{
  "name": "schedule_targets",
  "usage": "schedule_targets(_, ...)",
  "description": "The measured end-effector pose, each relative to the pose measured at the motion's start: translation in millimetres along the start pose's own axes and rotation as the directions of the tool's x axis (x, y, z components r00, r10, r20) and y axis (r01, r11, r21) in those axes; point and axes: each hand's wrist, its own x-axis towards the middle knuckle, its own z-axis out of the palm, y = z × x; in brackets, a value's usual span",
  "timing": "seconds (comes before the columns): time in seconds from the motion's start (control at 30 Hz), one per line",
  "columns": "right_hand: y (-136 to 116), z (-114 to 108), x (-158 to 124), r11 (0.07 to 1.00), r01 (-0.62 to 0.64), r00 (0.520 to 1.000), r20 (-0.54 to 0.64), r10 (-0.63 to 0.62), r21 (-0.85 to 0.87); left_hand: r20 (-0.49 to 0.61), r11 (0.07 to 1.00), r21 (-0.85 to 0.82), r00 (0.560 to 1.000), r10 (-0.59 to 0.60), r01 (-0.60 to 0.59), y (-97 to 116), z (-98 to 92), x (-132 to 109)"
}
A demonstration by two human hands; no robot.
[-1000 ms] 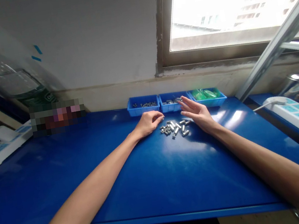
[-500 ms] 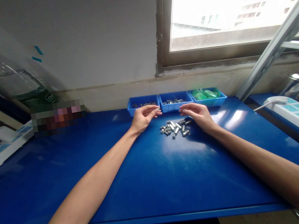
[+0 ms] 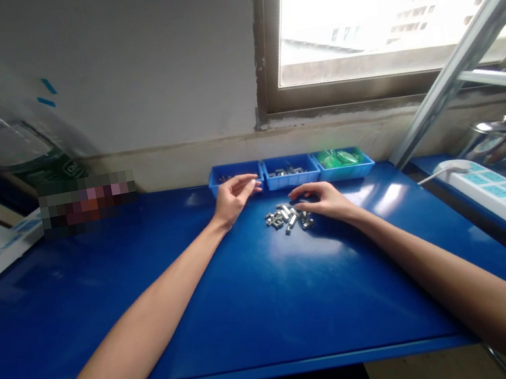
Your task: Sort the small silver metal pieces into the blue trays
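The blue table (image 3: 255, 313) fills most of the lower frame, with three blue bins (image 3: 293, 180) in a row at its far edge, around the centre. The left hand (image 3: 230, 203) hovers before the leftmost bin, its fingers and thumb nearly meeting; whether anything sits between them I cannot tell. The right hand (image 3: 325, 197), right of centre, has its fingers curled with a gap to the thumb and nothing visibly held. Smallest are the metal parts (image 3: 287, 215), heaped on the table near centre, partly under that hand. They look rigid, light singly, hard to damage and probably slick; a fingertip pinch across the long sides, mid-length, should hold best, and outlying ones offer most room.
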Motion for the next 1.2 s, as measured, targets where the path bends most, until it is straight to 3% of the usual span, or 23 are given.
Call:
schedule_targets(0.1, 4, -6, 1, 0.997, 0.0, 0.996, 0.087, -0.007, 0.081, 0.119, 0.989, 0.145, 0.993, 0.016, -0.033, 2, 1.8, -3)
schedule_targets(0.2, 7, -5, 0, 0.997, 0.004, 0.997, 0.082, -0.01, 0.071, 0.265, 0.936, 0.327, 0.963, 0.04, -0.129, 9, 3.6, -7)
schedule_targets(0.3, 8, 2, 0, 0.996, 0.023, 1.0, -0.006, -0.022, 0.083, 0.412, 0.867, 0.424, 0.908, 0.071, -0.26, 14, 5.3, -9)
schedule_targets(0.4, 8, 5, -1, 0.98, 0.043, 0.99, -0.14, -0.015, 0.196, 0.542, 0.822, 0.416, 0.832, 0.119, -0.388, 13, 6.6, -9)
schedule_targets(0.53, 10, 4, 0, 0.951, 0.008, 0.971, -0.229, 0.066, 0.309, 0.624, 0.775, 0.415, 0.769, 0.139, -0.476, 9, 7.7, -8)
schedule_targets(0.67, 8, 1, -1, 0.928, -0.044, 0.963, -0.233, 0.139, 0.369, 0.573, 0.759, 0.455, 0.805, 0.151, -0.466, 8, 8.7, -9)
schedule_targets(0.83, 6, 0, -3, 0.913, -0.015, 0.969, -0.218, 0.113, 0.408, 0.432, 0.724, 0.555, 0.886, 0.17, -0.41, 4, 7.9, -8)
schedule_targets(0.97, 9, 0, -1, 0.995, 0.052, 0.96, -0.278, -0.027, 0.084, 0.384, 0.686, 0.616, 0.908, 0.169, -0.388, -3, 4.6, -7)
schedule_targets(1.07, 10, 3, 0, 0.982, 0.098, 0.962, -0.238, -0.135, -0.16, 0.393, 0.675, 0.628, 0.907, 0.155, -0.387, -7, 2.2, -5)
schedule_targets(1.2, 11, 6, 2, 0.969, 0.067, 0.978, -0.176, -0.111, -0.236, 0.404, 0.671, 0.632, 0.904, 0.143, -0.388, -8, 0.5, -4)
